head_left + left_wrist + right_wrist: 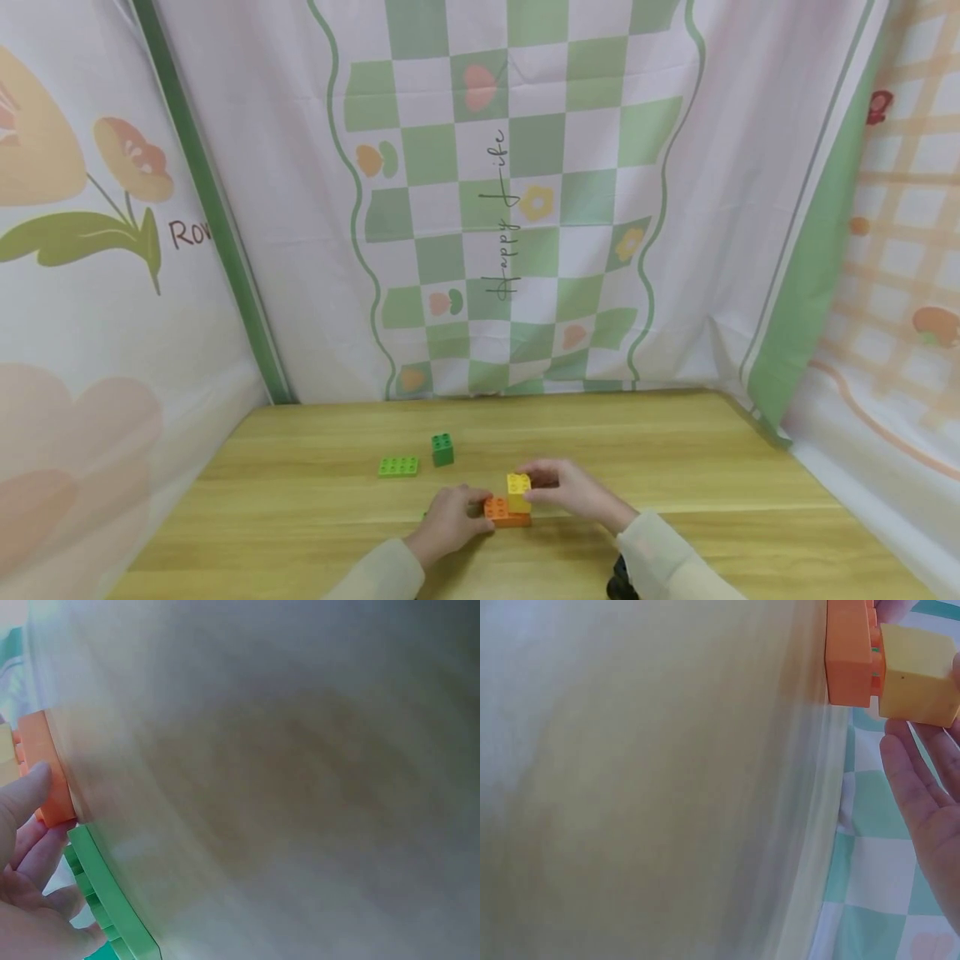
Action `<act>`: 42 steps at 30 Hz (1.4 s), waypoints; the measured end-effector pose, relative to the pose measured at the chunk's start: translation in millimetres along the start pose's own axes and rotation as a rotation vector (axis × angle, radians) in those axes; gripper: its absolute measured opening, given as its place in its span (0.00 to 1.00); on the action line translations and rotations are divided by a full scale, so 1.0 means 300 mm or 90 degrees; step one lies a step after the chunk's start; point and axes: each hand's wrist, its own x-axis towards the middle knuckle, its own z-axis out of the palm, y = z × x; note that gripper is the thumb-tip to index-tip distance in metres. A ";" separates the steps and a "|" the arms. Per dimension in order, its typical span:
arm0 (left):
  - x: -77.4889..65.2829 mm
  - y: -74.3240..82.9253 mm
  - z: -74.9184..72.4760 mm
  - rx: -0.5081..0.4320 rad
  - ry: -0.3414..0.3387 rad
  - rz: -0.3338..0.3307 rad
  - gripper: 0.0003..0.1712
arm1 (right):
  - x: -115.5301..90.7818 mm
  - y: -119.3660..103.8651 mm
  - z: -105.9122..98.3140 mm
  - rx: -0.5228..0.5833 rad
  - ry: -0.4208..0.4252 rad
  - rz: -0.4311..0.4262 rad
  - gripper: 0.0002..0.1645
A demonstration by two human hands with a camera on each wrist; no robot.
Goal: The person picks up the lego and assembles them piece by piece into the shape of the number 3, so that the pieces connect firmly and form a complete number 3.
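An orange building brick (498, 510), flat and studded, lies on the wooden table. My left hand (453, 523) holds its left end between thumb and fingers; in the left wrist view the thumb presses its side. My right hand (567, 492) pinches a taller yellow brick (518, 492) over the orange brick's right half. In the right wrist view the yellow brick (918, 673) sits at the orange studs, with some of the stud height still showing between them. Close beside my left hand, a flat green brick (116, 900) lies on the table, mostly hidden behind that hand in the head view.
Farther back on the table (600, 442) are a flat light green brick (398, 467) and a taller dark green brick (442, 449). A black object (621, 581) is partly visible by my right sleeve. Printed cloth (517, 250) hangs behind the table and at both sides.
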 end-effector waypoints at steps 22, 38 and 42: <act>0.001 -0.003 0.003 -0.007 0.003 0.003 0.24 | 0.010 -0.014 -0.003 0.003 -0.024 0.021 0.21; 0.000 0.002 0.001 -0.009 0.010 0.008 0.23 | 0.008 0.000 -0.016 -0.016 -0.043 -0.005 0.18; 0.002 0.001 0.004 -0.008 0.010 0.009 0.24 | 0.009 -0.002 -0.016 -0.046 -0.055 -0.045 0.18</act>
